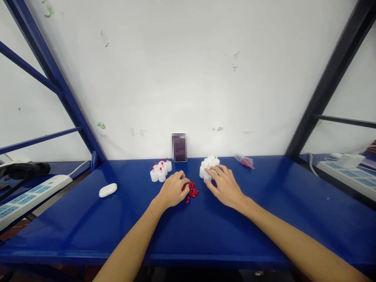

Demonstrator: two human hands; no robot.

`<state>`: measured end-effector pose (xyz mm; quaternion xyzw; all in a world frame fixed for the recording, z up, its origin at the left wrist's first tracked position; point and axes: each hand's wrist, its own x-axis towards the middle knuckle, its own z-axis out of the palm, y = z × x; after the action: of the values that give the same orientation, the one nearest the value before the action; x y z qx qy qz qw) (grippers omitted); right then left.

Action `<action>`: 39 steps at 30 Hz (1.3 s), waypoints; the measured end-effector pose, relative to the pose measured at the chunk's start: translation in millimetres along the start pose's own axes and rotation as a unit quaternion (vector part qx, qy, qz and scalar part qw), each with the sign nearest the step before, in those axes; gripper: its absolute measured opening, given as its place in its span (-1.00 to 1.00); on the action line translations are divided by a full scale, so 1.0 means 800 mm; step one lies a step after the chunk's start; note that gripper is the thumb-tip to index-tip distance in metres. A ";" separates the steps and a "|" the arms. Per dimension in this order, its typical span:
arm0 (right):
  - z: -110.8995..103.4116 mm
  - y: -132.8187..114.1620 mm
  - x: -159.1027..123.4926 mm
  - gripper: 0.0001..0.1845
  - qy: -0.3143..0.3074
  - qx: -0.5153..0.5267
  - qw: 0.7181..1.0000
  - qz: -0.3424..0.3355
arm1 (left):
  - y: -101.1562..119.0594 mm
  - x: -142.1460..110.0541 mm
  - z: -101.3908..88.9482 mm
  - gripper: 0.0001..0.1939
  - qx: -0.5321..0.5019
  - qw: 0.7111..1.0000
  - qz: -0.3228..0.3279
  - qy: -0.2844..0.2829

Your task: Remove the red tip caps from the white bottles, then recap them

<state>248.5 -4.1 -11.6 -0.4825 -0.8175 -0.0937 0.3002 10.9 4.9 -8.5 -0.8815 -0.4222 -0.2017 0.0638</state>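
Observation:
My left hand [175, 189] is at the left edge of a loose pile of small red caps [192, 192]. Its fingers are curled, and red shows between thumb and index finger, apparently a cap in a pinch. My right hand [225, 187] has thumb and fingers around a small white bottle [207, 177] at the front of a cluster. Behind it stand several more white bottles [210, 159], partly covered by the fingers; no red tips show on them. To the left, several white bottles with red tips [161, 172] stand upright in a group.
A phone-like device [179, 148], its screen blurred, leans on the wall at the back. A clear plastic bag with red bits [244, 161] lies back right. A white oval case [108, 190] rests on the blue table [188, 239] at left. Power strips [32, 196] and frame posts flank the table.

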 end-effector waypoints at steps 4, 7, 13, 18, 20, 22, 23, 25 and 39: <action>-0.001 -0.001 0.000 -0.60 -0.004 -0.008 1.000 0.001 | -0.001 -0.001 0.003 -0.71 -0.015 1.000 -0.010 0.002; 0.001 0.001 0.000 -0.61 0.006 -0.007 1.000 0.002 | -0.002 0.001 0.003 -0.73 -0.014 0.998 -0.042 0.042; 0.002 0.001 0.001 -0.71 0.007 0.000 1.000 -0.003 | -0.030 -0.002 -0.021 -0.72 0.078 0.943 -0.189 0.262; 0.003 0.003 0.000 -0.61 -0.009 -0.018 1.000 0.005 | -0.061 -0.012 -0.029 -0.78 0.128 0.918 -0.281 0.250; 0.005 0.005 -0.001 -0.58 -0.013 -0.023 1.000 0.011 | -0.067 -0.013 -0.025 -0.77 0.139 0.921 -0.288 0.221; 0.006 0.007 0.000 -0.55 -0.020 -0.030 0.999 0.015 | -0.070 -0.014 -0.020 -0.75 0.149 0.926 -0.286 0.196; 0.007 0.009 0.000 -0.54 -0.023 -0.034 0.999 0.015 | -0.071 -0.014 -0.018 -0.75 0.154 0.928 -0.284 0.187; 0.009 0.012 0.000 -0.52 -0.028 -0.042 0.999 0.014 | -0.071 -0.014 -0.016 -0.76 0.160 0.929 -0.283 0.176; -0.009 -0.002 0.001 -0.40 0.060 0.125 0.990 -0.038 | -0.038 -0.004 -0.019 -0.72 -0.004 0.950 -0.145 0.278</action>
<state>249.6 -7.4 -5.1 -0.4037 -0.8209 -0.0312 0.4027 -19.1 17.4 2.2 -0.7202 -0.5100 -0.4474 0.1452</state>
